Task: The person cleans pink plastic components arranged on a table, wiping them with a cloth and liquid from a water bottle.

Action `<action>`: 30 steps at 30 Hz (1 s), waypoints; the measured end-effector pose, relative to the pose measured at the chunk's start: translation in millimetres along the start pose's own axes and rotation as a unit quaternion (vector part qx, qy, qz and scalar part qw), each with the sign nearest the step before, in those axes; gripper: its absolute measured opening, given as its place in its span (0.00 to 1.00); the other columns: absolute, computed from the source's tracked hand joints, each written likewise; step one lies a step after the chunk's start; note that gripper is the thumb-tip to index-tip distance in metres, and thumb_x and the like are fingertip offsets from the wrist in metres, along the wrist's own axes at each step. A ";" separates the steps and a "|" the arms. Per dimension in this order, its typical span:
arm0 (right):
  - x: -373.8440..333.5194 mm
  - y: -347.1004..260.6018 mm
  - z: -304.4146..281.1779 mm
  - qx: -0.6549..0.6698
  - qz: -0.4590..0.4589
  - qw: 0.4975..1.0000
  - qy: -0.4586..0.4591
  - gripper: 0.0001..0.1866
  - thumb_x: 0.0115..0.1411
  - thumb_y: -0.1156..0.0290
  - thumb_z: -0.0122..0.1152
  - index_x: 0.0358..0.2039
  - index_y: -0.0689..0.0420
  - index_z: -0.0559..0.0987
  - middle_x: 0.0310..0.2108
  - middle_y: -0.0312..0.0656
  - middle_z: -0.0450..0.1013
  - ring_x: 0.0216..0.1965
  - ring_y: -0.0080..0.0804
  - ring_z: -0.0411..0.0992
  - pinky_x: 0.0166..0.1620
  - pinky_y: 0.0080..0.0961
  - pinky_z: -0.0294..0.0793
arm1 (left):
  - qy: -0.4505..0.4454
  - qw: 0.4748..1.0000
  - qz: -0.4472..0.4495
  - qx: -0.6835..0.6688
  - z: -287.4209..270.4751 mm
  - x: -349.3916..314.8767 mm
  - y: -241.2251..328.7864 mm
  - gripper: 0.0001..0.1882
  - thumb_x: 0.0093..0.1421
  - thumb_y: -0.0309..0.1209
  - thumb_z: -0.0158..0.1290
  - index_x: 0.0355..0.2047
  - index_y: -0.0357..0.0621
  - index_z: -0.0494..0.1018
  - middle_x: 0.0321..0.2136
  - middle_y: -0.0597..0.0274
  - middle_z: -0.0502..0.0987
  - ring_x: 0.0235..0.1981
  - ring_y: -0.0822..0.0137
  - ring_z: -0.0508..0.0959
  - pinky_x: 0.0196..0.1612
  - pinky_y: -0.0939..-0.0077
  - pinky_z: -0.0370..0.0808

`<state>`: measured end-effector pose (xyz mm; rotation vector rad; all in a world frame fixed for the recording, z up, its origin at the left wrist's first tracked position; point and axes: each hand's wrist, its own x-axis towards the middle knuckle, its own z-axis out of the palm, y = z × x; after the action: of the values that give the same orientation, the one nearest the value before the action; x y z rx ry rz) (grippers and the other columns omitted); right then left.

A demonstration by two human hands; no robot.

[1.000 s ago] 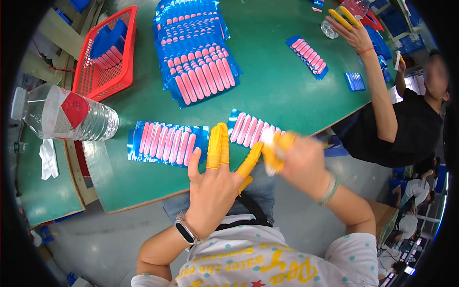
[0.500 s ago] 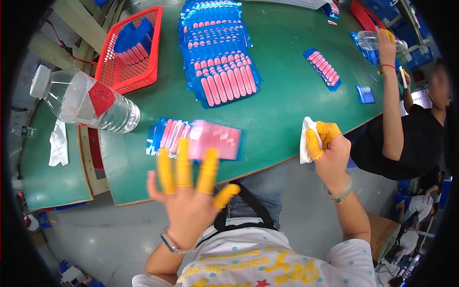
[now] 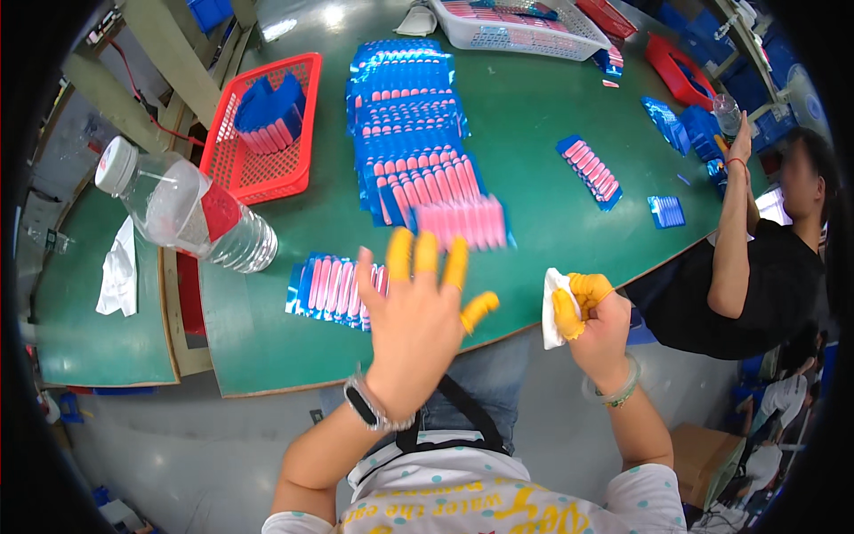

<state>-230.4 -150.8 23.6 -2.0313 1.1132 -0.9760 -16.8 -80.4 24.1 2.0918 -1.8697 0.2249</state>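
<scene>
My left hand (image 3: pixel 411 325), yellow finger covers on several fingers, is open with fingers spread. Its fingertips overlap the near edge of a motion-blurred blue sheet with pink strips (image 3: pixel 463 222); whether they press on it I cannot tell. That sheet lies at the near end of a long overlapping row of similar blue-and-pink sheets (image 3: pixel 409 138). Below and left of it, a smaller fanned pile of such sheets (image 3: pixel 327 287) is partly covered by the hand. My right hand (image 3: pixel 603 325), with yellow covers on thumb and fingers, is closed around a folded white cloth (image 3: pixel 551 311) by the table's front edge.
A red basket (image 3: pixel 302 133) holding blue packets and a large clear bottle (image 3: pixel 191 209) stand at left. One loose sheet (image 3: pixel 589 172) lies to the right, a small blue packet (image 3: pixel 666 212) beyond it. A white basket (image 3: pixel 525 37) sits at the back. A co-worker (image 3: pixel 756 240) sits at right.
My left hand has moved right and away from the small pile; the pink-striped sheet has gone from that pile to the long row. My right hand still grips the cloth. The view has shifted.
</scene>
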 end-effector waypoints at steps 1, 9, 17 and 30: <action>1.6 3.9 -2.8 0.021 0.013 1.000 0.009 0.11 0.58 0.72 0.69 0.37 0.65 0.78 0.22 0.41 0.76 0.22 0.21 0.73 0.26 0.19 0.72 | -0.032 0.999 0.024 -0.026 -3.8 -6.9 7.1 0.33 0.55 0.57 0.56 0.55 0.51 0.76 0.55 0.55 0.71 0.62 0.52 0.64 0.64 0.35 0.45; 70.4 -16.0 20.3 0.029 0.021 0.990 -0.135 0.10 0.60 0.71 0.65 0.40 0.62 0.78 0.23 0.42 0.76 0.23 0.29 0.78 0.26 0.26 0.75 | -0.099 0.992 0.075 -0.033 -0.9 -35.0 25.0 0.33 0.53 0.59 0.57 0.61 0.85 0.68 0.59 0.35 0.67 0.68 0.50 0.59 0.67 0.35 0.39; 83.8 -0.7 49.8 -0.264 -0.182 0.938 -0.133 0.11 0.52 0.67 0.66 0.36 0.53 0.77 0.28 0.43 0.76 0.27 0.40 0.78 0.27 0.37 0.76 | -0.074 0.989 0.129 0.022 11.6 -37.5 20.6 0.33 0.54 0.53 0.58 0.62 0.82 0.67 0.56 0.39 0.70 0.67 0.51 0.62 0.68 0.42 0.44; 69.3 7.4 32.6 -0.281 -0.192 0.936 -0.085 0.11 0.51 0.66 0.70 0.31 0.55 0.76 0.22 0.42 0.73 0.24 0.42 0.75 0.25 0.37 0.74 | -0.081 0.986 0.144 0.020 12.2 -42.2 21.0 0.31 0.56 0.52 0.57 0.61 0.79 0.67 0.60 0.36 0.66 0.68 0.51 0.61 0.68 0.55 0.54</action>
<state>-180.6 -209.5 21.6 -2.8191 0.9949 -0.6803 -44.1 -47.0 1.6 1.9080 -2.2813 0.1622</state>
